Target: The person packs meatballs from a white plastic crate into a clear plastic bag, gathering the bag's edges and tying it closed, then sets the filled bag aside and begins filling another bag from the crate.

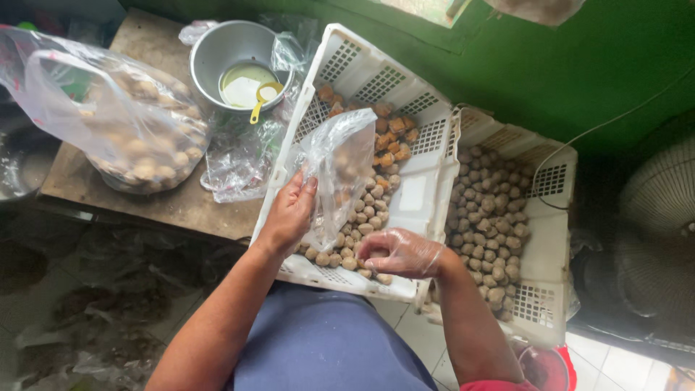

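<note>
Two hands worked over the near crate. The left hand had its fingers pressed together against the side of a clear plastic bag, pinching its edge and holding it upright and open above the small balls. The right hand, covered in a thin transparent glove, had its fingers curled down and closed around a few pale brown meatballs at the near end of the crate; exactly how many it gripped could not be told. The bag stood just left of that hand, its lower part touching the heap.

Those meatballs lay in a white perforated plastic crate, with darker orange-brown fried pieces piled at its far end. A second white crate sat touching it on the right, filled with larger grey-brown balls.

Left of the crates stood a worn wooden table. On it rested a big clear bag of pale balls, tied loosely, and a metal pot holding a little pale liquid and a small yellow scoop. Crumpled empty plastic bags lay between the pot and the near crate. A green wall rose behind, and a white fan grille showed at the right edge.
</note>
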`<state>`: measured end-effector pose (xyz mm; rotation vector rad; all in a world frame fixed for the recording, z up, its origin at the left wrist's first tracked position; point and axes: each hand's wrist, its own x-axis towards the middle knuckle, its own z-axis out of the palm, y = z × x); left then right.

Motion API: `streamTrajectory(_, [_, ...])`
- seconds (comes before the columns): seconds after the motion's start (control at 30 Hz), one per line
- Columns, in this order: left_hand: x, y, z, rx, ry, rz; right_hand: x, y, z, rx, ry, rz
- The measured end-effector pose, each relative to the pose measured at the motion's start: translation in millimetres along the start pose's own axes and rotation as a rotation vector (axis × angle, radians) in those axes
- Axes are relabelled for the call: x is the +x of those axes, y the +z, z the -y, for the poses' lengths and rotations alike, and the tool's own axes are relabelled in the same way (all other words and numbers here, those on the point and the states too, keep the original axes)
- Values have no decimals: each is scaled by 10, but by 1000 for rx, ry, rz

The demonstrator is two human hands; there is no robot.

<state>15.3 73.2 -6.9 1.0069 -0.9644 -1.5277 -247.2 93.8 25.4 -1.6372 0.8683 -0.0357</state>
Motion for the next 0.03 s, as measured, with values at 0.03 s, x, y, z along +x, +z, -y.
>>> streamTrajectory(0.03, [-40,2,38,-35,-28,1,-42,30,77,161,-3,56])
